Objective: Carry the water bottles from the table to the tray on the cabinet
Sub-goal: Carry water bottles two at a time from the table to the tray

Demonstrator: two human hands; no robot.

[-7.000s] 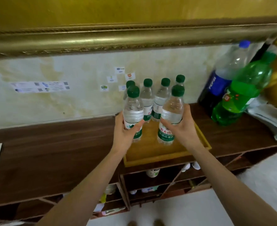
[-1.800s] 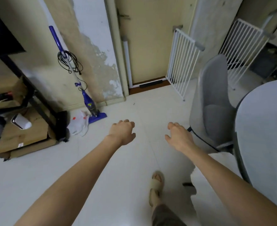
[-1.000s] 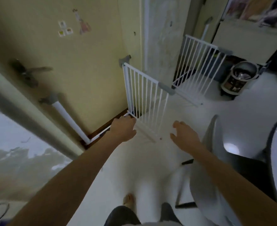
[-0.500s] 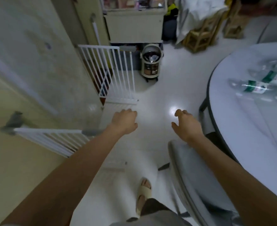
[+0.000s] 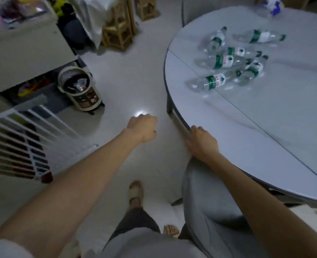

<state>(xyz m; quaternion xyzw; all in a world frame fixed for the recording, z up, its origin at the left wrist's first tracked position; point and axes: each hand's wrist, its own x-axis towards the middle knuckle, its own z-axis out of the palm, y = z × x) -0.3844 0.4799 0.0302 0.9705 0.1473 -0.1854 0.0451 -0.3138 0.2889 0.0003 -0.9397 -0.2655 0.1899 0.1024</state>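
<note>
On the far right of the table, water bottles lie flat: round, slick, likely to roll, so grip mid-label. Left hand loosely curled, right hand relaxed open, both empty.

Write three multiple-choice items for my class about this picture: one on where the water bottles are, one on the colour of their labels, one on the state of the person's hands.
1. Where are the water bottles?
A. on the floor
B. on the round table
C. on the grey chair

2. What colour are the bottles' label bands?
A. green and white
B. red
C. yellow

3. What are the hands doing?
A. each holds a bottle
B. both are empty
C. they carry a tray

Answers: 1 B, the bottles lie on their sides on the tabletop. 2 A, green and white bands show on each. 3 B, the left hand hangs over the floor and the right hand is at the table's edge, neither holding anything.
</note>
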